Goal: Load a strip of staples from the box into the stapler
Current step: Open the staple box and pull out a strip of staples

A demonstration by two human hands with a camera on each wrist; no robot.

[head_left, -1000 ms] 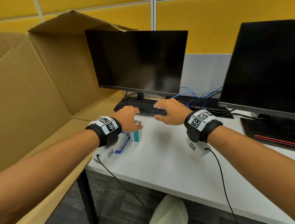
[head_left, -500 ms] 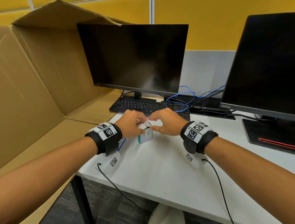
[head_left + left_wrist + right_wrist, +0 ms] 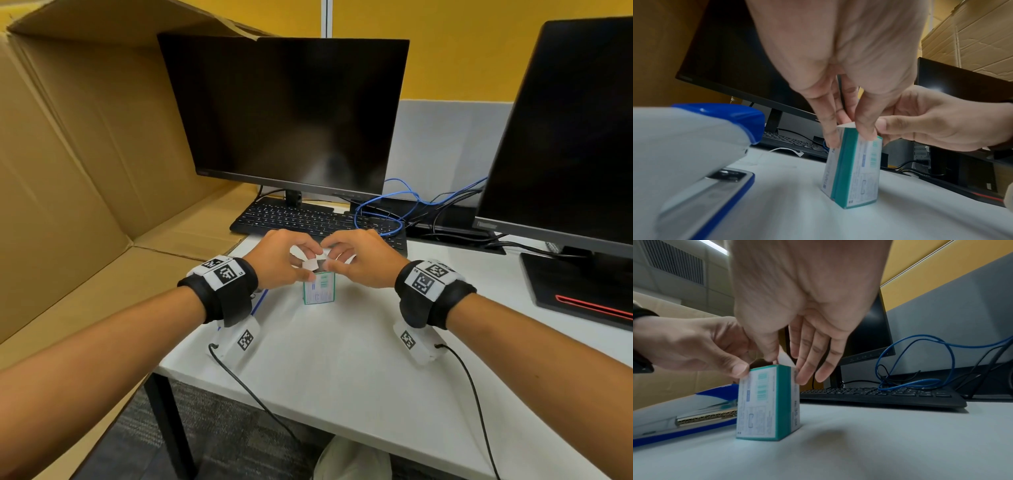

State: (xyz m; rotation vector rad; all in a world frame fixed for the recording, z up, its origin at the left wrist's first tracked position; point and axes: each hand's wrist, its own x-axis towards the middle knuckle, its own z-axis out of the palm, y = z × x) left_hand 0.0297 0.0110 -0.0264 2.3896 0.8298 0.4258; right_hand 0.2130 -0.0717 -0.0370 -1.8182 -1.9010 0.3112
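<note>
A teal and white staple box (image 3: 318, 291) (image 3: 853, 175) (image 3: 766, 402) stands upright on the white desk (image 3: 342, 370). Its white top flaps are folded out and a dark opening shows. My left hand (image 3: 305, 265) (image 3: 849, 131) pinches the box's top from the left, thumb in front and fingers behind. My right hand (image 3: 330, 256) (image 3: 787, 368) pinches a top flap from the right. The white and blue stapler (image 3: 684, 146) (image 3: 684, 415) lies flat just left of the box; in the head view my left wrist hides all but its blue edge (image 3: 259, 301).
A black keyboard (image 3: 308, 219) and a dark monitor (image 3: 291, 113) stand behind the box. Blue cables (image 3: 387, 205) loop at the back right, beside a second monitor (image 3: 565, 137). A big open cardboard carton (image 3: 68, 154) borders the desk's left side.
My right hand came off the keyboard to join the left on the box. The box was moved right from beside the stapler and stood upright, and its top flaps now stand open.
</note>
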